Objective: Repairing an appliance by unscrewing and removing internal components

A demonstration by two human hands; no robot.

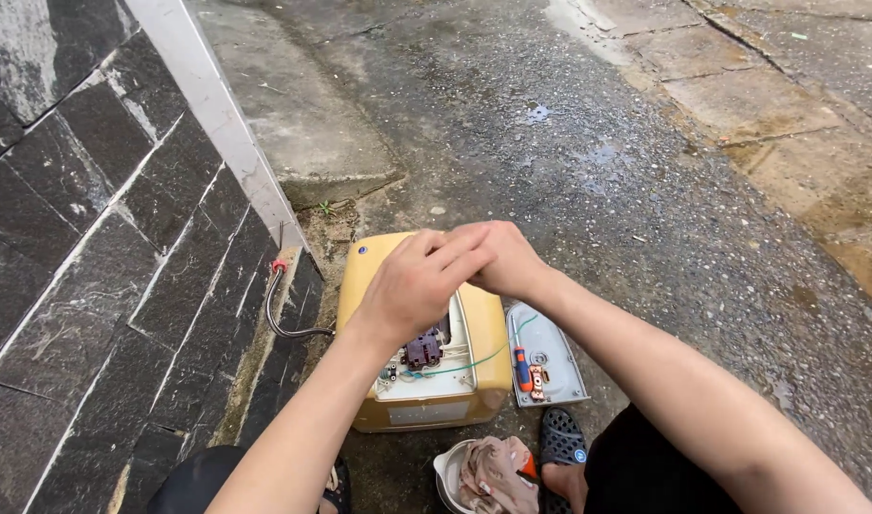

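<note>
We see the heater, a yellow boxy unit, lying on the wet ground just beside the foot of the dark tiled wall, its front opened to show a purple part, thin green wires and a white inner plate. It looks to us stiff-shelled and fairly heavy; the rounded yellow sides seem the safe places to hold, while the wiring and small parts inside look fragile. Wet ground may make the shell slippery.

Our left hand and right hand meet just above the heater's far end, fingers curled together; we cannot tell whether either grip has anything in it.

A flexible hose runs from the wall to the heater's left side, which limits movement that way. The grey cover lies touching the right side, a screwdriver on it. A bowl with a cloth and a sandal crowd the near edge. Open ground lies beyond and to the right.
</note>
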